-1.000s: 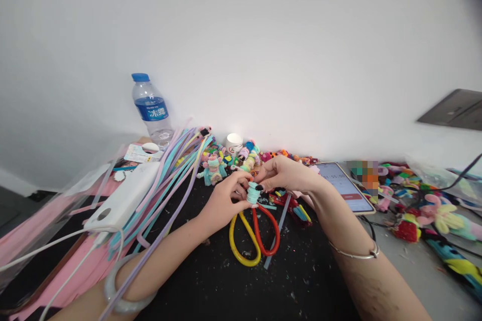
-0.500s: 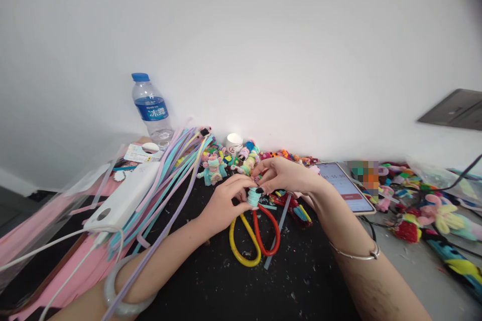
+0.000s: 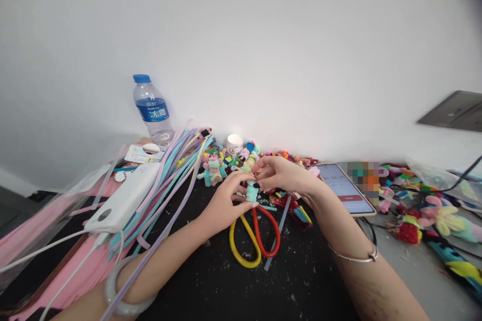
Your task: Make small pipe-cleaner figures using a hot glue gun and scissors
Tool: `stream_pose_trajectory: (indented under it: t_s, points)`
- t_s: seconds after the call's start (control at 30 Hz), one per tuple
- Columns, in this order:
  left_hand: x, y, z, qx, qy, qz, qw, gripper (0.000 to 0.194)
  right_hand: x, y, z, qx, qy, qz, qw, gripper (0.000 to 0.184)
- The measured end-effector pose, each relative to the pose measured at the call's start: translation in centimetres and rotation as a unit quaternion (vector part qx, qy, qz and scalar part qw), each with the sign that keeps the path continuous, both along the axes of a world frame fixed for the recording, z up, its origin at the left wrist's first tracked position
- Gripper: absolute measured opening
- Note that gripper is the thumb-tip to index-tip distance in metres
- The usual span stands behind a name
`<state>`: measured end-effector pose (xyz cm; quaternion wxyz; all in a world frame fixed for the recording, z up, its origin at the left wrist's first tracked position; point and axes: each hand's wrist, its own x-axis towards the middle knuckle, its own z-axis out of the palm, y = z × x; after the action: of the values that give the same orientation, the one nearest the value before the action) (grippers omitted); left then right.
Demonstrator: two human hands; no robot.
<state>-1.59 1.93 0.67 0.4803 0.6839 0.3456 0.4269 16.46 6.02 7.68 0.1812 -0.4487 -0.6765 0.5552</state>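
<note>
Between my hands is a coiled piece of turquoise pipe cleaner [image 3: 252,192], wound into a short upright stack. My left hand [image 3: 229,200] grips it from the left, thumb at its lower end and fingers near the top. My right hand [image 3: 280,178] has its fingertips, with dark nails, pinched at the upper right side of the coil. Just below lie a yellow loop handle [image 3: 246,265] and a red loop handle [image 3: 276,248], which look like those of scissors; the blades are hidden. Beside them rests a thin pale grey-blue strip [image 3: 280,228].
Long pastel pipe cleaners [image 3: 165,195] fan out on the left, partly over a white power bank [image 3: 124,195] with a cable. A water bottle [image 3: 152,110] leans by the wall. Small fuzzy dolls [image 3: 213,170], a paper cup [image 3: 234,145] and a phone [image 3: 348,188] stand behind my hands.
My right fingertips have shifted slightly up and left along the turquoise coil, showing more of it. My left hand keeps its grip, and the loop handles have not moved.
</note>
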Motion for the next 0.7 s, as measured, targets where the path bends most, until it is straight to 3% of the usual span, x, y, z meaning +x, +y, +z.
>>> stream_pose_trajectory:
  t_s: [0.17,0.4,0.57,0.7]
  points:
    - [0.2,0.0,0.0,-0.109,-0.069,-0.019,0.991,0.051,-0.6,-0.1,-0.3,0.037,-0.018,-0.006,0.999,0.026]
    - [0.2,0.6,-0.5,-0.100,-0.104,0.023,0.989,0.042,0.2,0.2,0.0,0.128,-0.067,-0.059,0.988,0.021]
    - [0.0,0.9,-0.7,-0.109,-0.099,0.062,0.987,0.030,1.0,0.9,0.0,0.268,-0.161,-0.150,0.938,0.019]
    - [-0.1,0.8,-0.5,-0.144,-0.110,0.076,0.981,0.028,0.7,1.2,-0.4,0.321,-0.222,-0.176,0.904,0.022]
